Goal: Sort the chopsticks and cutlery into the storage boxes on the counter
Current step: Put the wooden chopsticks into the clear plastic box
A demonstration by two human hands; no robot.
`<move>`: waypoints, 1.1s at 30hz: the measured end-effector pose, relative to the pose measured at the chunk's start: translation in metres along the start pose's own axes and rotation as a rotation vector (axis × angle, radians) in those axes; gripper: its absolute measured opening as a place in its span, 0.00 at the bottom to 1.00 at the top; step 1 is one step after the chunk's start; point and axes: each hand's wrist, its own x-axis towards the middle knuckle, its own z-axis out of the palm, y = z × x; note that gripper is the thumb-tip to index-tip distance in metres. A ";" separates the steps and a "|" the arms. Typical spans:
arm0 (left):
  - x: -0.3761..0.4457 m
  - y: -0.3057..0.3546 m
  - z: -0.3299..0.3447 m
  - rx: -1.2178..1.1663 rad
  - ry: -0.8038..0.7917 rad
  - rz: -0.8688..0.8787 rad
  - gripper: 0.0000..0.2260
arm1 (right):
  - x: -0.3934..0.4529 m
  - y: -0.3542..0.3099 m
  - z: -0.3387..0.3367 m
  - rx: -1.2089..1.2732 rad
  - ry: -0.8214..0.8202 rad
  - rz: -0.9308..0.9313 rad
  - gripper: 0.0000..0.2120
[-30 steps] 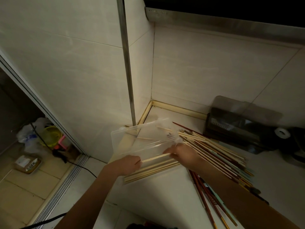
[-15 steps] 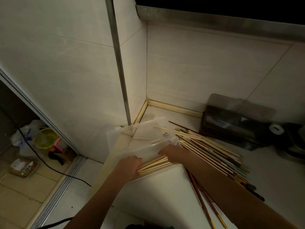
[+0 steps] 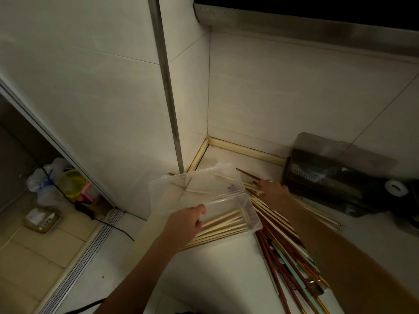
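Pale wooden chopsticks [image 3: 223,225] lie bundled in the clear plastic storage box [image 3: 235,201], lid raised, at the white counter [image 3: 217,268] corner. Left hand [image 3: 183,224] grips the box's near left end, fingers curled over its rim. Right hand [image 3: 273,191], beyond the box's right end, rests on the mixed pile of loose red, teal and pale chopsticks [image 3: 290,252]; whether it grasps any cannot be told.

1. Left hand [image 3: 186,223] at the near left end of the clear box [image 3: 229,209], fingers curled, thumb on its rim.
2. Right hand [image 3: 271,189] stretched past the box's far right corner, fingers down among loose chopsticks [image 3: 281,243]; grip unclear.
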 end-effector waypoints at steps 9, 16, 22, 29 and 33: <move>0.014 0.015 -0.005 -0.051 0.062 0.024 0.11 | 0.004 -0.001 0.017 0.000 -0.026 0.112 0.19; 0.025 0.028 -0.009 -0.138 0.067 0.026 0.09 | -0.012 0.013 0.014 0.212 0.076 0.121 0.12; 0.041 0.042 -0.015 -0.596 0.096 -0.150 0.06 | -0.041 0.014 -0.007 0.222 0.201 0.089 0.08; 0.056 0.058 -0.059 -1.710 0.078 -0.480 0.12 | -0.081 -0.008 -0.012 0.033 0.303 -0.247 0.19; 0.038 0.036 -0.063 -1.560 0.088 -0.407 0.10 | -0.085 -0.020 -0.008 0.051 0.291 -0.321 0.22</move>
